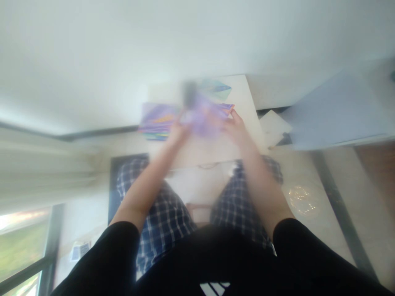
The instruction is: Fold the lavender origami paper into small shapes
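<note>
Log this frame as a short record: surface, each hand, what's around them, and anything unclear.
surface: white table
left hand: beside a blurred purple printed piece; grip unclear
right hand: at the other side of that piece, fingers near its orange-tinged corner; grip unclear
beside left hand: layered purple pile, teal along its lower edge
beyond hands: blue-green piece
unclear: dark smear above the left hand, not identifiable
</note>
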{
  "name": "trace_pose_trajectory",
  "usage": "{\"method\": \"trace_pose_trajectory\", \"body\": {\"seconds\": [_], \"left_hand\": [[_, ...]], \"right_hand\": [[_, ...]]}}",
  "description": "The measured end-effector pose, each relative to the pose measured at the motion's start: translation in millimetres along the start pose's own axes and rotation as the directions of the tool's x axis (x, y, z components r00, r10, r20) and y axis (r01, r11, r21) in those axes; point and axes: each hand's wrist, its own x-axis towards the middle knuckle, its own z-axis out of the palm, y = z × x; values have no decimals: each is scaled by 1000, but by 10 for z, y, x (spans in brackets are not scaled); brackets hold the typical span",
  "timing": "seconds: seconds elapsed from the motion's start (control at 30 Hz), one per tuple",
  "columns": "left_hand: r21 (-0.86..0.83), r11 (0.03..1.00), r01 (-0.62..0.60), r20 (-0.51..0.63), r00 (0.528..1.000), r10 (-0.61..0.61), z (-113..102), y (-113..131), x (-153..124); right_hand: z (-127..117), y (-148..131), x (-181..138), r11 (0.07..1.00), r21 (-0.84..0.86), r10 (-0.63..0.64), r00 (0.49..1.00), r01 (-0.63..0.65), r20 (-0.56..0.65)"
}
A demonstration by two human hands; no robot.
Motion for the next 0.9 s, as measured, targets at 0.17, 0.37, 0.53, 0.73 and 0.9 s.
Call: {"method": "trace_pose_trajectory", "body": {"seconds": [0.17, 0.37, 0.53, 0.73, 0.9], "left_hand": [[24, 996, 89, -19, 996, -89, -91, -145, 34], [55, 986, 155, 103, 982, -160, 12, -80, -26], [-19, 998, 55, 98, 994, -52, 96, 130, -139], [-148, 986, 82, 123, 990, -64, 147, 272, -212], [-162, 984, 69, 101, 993, -53, 176, 317, -249]], "right_hand": [[28, 11, 0, 999, -23, -27, 990, 24, -136], [-83, -62, -26, 977, -197, -123, 975, 86, -186], [27, -133, -110, 957, -277, -110, 992, 88, -65], [114, -118, -125, 993, -114, -33, 997, 42, 73], [134, -151, -131, 997, -73, 31, 998, -28, 49]]}}
